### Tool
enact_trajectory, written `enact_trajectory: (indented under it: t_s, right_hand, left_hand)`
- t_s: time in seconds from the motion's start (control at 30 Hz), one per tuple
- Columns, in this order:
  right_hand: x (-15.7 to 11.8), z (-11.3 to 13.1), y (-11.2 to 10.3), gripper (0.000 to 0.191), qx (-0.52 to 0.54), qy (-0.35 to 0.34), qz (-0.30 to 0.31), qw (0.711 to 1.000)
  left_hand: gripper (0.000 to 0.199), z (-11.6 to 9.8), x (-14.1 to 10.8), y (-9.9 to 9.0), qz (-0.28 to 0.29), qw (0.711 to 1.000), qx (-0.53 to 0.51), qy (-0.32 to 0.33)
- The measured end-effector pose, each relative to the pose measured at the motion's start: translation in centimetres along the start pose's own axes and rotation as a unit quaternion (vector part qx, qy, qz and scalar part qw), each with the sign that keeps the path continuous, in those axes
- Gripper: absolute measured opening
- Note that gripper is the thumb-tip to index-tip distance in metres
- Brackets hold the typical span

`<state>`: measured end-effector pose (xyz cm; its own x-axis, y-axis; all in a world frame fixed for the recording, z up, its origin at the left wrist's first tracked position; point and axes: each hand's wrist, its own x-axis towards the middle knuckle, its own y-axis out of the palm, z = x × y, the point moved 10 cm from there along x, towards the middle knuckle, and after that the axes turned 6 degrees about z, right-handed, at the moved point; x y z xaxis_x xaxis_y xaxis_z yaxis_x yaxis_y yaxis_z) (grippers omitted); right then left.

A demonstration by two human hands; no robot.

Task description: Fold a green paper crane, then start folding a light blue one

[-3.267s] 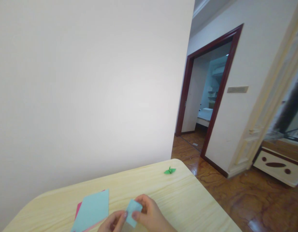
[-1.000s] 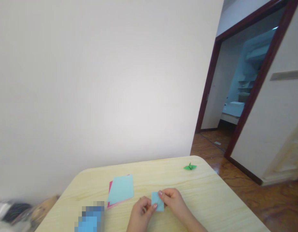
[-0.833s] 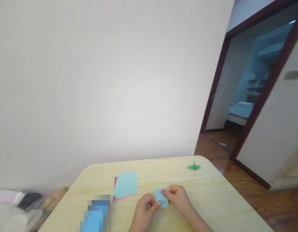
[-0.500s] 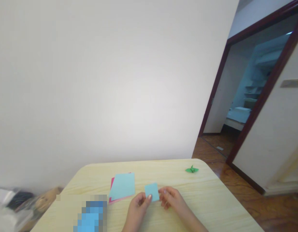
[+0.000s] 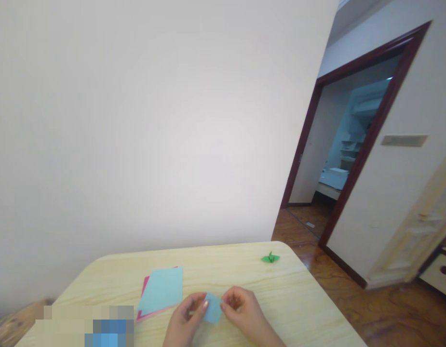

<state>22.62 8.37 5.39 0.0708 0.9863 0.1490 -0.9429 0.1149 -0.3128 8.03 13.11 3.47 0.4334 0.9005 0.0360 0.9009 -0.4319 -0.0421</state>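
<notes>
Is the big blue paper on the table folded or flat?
Flat. The light blue sheet lies spread on the table, no creases showing, atop a pink sheet.

Okay, so from my end of the feed, all I get of the person is the two hands and a bit of forearm at the near edge of the frame. The left hand point(image 5: 184, 320) and the right hand point(image 5: 240, 308) are both bare, with no rings, tape or straps that I can make out. The fingers look pretty slim, and the left thumbnail point(image 5: 205, 304) is neatly rounded with a glossy shine. The right forearm point(image 5: 269, 337) tapers toward the wrist, then runs off the bottom of the picture, so anything farther up is out of frame. Fine detail on the skin and the other nails is too soft to tell at this resolution.
</notes>
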Motion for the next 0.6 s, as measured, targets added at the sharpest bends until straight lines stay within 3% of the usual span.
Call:
enact_trajectory:
  t_s: [0.13,0.37,0.6]
  right_hand:
    - [-0.5,1.6,-0.2,0.006,-0.071,-0.032,0.004,0.997]
    - [-0.2,0.4,0.3,0.005,-0.018,0.005,0.005,1.0]
    - [-0.3,0.4,0.2,0.006,-0.011,-0.01,-0.005,1.0]
  left_hand:
    - [0.042,-0.6,-0.2,-0.6,-0.022,0.998,0.051,0.021]
    - [0.043,-0.9,-0.3,-0.1,-0.007,1.0,-0.026,0.009]
    - [0.04,-0.5,-0.4,0.1,-0.01,0.999,-0.036,0.009]
